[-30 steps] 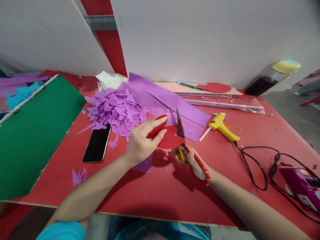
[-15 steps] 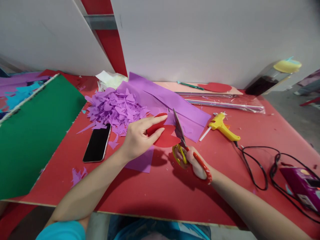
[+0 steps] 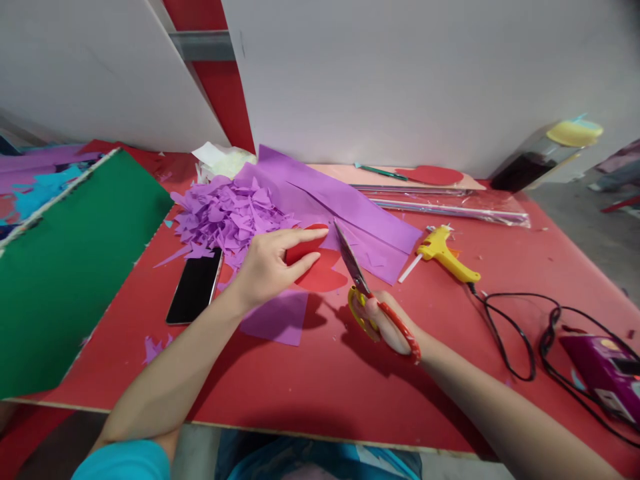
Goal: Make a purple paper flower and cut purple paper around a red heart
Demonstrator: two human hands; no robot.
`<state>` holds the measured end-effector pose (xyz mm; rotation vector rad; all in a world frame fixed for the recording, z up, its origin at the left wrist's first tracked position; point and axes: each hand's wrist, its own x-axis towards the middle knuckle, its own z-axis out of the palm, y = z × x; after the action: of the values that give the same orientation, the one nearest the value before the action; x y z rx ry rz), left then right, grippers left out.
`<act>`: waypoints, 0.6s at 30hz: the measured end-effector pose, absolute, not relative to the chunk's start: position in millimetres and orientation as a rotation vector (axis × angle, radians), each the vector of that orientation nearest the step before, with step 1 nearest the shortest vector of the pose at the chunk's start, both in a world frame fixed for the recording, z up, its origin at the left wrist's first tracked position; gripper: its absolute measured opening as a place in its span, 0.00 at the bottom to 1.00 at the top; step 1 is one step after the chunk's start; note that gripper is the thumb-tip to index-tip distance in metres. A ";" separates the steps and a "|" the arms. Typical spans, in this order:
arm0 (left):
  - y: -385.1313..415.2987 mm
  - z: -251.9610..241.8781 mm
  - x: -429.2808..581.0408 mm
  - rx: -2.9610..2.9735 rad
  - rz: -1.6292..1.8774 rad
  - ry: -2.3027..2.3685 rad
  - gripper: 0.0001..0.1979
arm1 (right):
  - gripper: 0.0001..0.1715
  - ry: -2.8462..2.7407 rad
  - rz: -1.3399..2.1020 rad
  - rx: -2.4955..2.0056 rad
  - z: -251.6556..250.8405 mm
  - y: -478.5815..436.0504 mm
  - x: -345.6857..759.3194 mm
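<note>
My left hand (image 3: pixel 267 263) pinches a red paper shape (image 3: pixel 320 273) between thumb and fingers, holding it just above a purple sheet (image 3: pixel 280 317) on the red table (image 3: pixel 310 387). My right hand (image 3: pixel 387 323) grips red-and-yellow scissors (image 3: pixel 363 287) by the handles. Their blades point up and to the left, and lie just to the right of the red shape's edge. Whether the blades touch the paper is unclear.
A heap of purple paper scraps (image 3: pixel 230 217) and a black phone (image 3: pixel 195 287) lie to the left. Large purple sheets (image 3: pixel 350 213) are behind. A yellow glue gun (image 3: pixel 447 257) with black cord (image 3: pixel 515 333), a purple device (image 3: pixel 607 373) and a green board (image 3: pixel 65 267) surround the area.
My left hand has carried the red shape leftward, away from the scissors. The scissors have tilted further left and come out of the paper; more of the purple sheet below now shows.
</note>
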<state>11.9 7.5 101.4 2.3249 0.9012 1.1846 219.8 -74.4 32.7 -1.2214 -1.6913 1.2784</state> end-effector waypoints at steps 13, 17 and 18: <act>22.2 95.7 1.0 2.094 0.996 0.968 0.16 | 0.29 -1.432 1.476 -1.208 15.1 -71.1 222.9; 22.9 93.5 1.7 2.063 1.004 0.950 0.17 | 0.24 -1.230 1.700 -0.986 16.8 -71.4 215.8; 22.9 93.4 1.8 2.060 1.006 0.948 0.17 | 0.23 -1.166 1.771 -0.923 18.1 -71.1 214.3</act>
<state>1.8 22.9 93.4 2.0598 0.9480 1.0061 214.3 -71.1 18.1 -0.9226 -1.1658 1.7708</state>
